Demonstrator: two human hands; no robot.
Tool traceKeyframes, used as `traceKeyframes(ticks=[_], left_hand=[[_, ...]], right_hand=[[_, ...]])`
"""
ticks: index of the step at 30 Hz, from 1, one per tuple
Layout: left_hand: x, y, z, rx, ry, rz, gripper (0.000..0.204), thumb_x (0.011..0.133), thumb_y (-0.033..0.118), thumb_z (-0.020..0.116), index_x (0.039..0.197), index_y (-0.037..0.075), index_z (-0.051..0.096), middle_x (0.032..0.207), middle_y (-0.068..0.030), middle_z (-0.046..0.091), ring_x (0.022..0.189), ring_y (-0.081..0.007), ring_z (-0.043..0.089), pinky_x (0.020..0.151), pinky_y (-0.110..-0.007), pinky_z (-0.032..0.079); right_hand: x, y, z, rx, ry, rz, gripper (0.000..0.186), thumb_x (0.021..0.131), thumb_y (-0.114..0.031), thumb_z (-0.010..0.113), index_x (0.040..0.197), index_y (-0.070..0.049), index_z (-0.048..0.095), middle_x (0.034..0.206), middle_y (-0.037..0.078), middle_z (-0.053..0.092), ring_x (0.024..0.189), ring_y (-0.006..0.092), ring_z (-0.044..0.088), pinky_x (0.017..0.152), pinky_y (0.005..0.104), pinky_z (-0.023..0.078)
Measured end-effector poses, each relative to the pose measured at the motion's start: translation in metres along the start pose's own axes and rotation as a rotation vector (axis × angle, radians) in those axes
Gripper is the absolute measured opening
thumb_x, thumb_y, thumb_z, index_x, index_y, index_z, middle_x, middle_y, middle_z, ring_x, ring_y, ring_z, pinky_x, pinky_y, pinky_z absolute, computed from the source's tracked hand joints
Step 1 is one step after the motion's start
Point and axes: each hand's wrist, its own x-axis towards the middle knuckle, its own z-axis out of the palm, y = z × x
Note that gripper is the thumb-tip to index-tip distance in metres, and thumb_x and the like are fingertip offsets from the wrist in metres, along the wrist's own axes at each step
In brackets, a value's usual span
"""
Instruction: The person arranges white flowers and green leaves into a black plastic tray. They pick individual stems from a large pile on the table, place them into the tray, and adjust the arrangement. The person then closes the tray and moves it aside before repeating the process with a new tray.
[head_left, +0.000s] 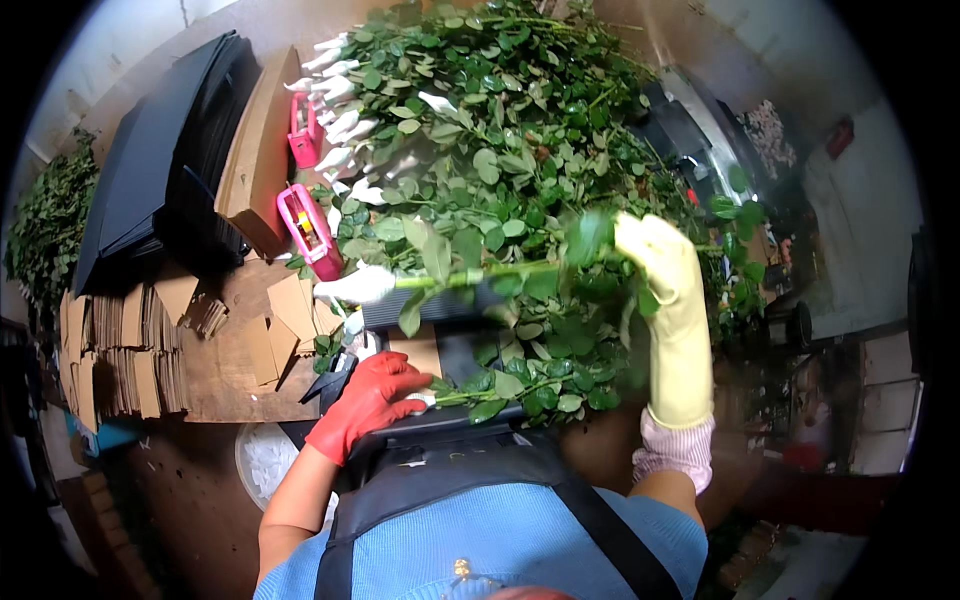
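My left hand [370, 405], in a red rubber glove, is closed at the left end of a rose stem lying low in front of me. A bit of its white head [425, 398] shows between thumb and forefinger; leaves [545, 393] spread to the right. My right hand [655, 255], in a long yellow glove, grips the leafy end of another rose [485, 275]. That stem runs leftward, slightly blurred, to a white-covered head [362, 285]. It passes above a dark ridged pad [440, 306]. Beyond lies a big heap of leafy roses [520, 130] with white-covered heads pointing left.
Two pink tape dispensers [308, 232] stand left of the heap. Further left are a cardboard sheet stack [262, 150], dark folded boards [165, 150] and small cardboard pieces [130, 335] on the wooden table [225, 375]. A pale bin [262, 460] sits below the table edge.
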Motion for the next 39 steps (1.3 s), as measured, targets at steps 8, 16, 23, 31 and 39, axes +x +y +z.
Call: traceKeyframes(ticks=[8, 16, 23, 31, 39], left_hand=[[-0.002, 0.017, 0.012, -0.527, 0.117, -0.397, 0.093, 0.072, -0.002, 0.093, 0.155, 0.017, 0.055, 0.137, -0.0101, 0.062, 0.122, -0.0230, 0.064, 0.102, -0.037, 0.055], [0.002, 0.022, 0.000, -0.361, -0.021, -0.350, 0.051, 0.085, 0.009, 0.087, 0.133, 0.010, 0.071, 0.124, -0.0083, 0.063, 0.113, -0.0255, 0.065, 0.097, -0.036, 0.054], [0.012, 0.017, 0.005, -0.131, 0.054, -0.165, 0.034, 0.089, 0.008, 0.080, 0.122, 0.009, 0.072, 0.111, -0.0132, 0.071, 0.105, -0.0336, 0.067, 0.090, -0.040, 0.056], [0.002, 0.011, 0.002, -0.200, 0.077, -0.190, 0.030, 0.091, 0.009, 0.077, 0.121, 0.005, 0.074, 0.114, -0.0128, 0.072, 0.106, -0.0302, 0.068, 0.093, -0.038, 0.055], [0.011, 0.024, 0.006, -0.755, 0.261, -0.467, 0.074, 0.086, -0.002, 0.083, 0.152, 0.006, 0.052, 0.138, -0.0055, 0.065, 0.127, -0.0159, 0.060, 0.108, -0.034, 0.051]], right_hand=[[-0.116, -0.019, 0.058, 0.365, -0.265, 1.417, 0.029, 0.090, -0.021, 0.079, 0.112, -0.002, 0.081, 0.103, 0.009, 0.080, 0.088, 0.0149, 0.069, 0.078, 0.0317, 0.053], [-0.019, 0.038, 0.039, -0.260, -0.603, 0.459, 0.048, 0.102, -0.030, 0.063, 0.145, -0.009, 0.060, 0.138, 0.017, 0.068, 0.123, 0.0354, 0.067, 0.108, 0.0431, 0.054], [0.060, 0.172, 0.153, -0.740, -0.726, 0.835, 0.055, 0.107, -0.034, 0.055, 0.158, -0.015, 0.045, 0.156, 0.011, 0.053, 0.139, 0.0304, 0.056, 0.117, 0.0372, 0.046], [0.012, 0.077, 0.049, -0.019, 0.228, 0.141, 0.046, 0.090, 0.013, 0.055, 0.129, -0.005, 0.071, 0.127, 0.018, 0.074, 0.116, 0.0316, 0.073, 0.103, 0.0378, 0.057], [-0.104, 0.021, 0.031, 0.059, -0.377, 0.270, 0.059, 0.075, 0.007, 0.058, 0.128, -0.012, 0.075, 0.130, 0.016, 0.074, 0.109, 0.0335, 0.074, 0.094, 0.0367, 0.059]])
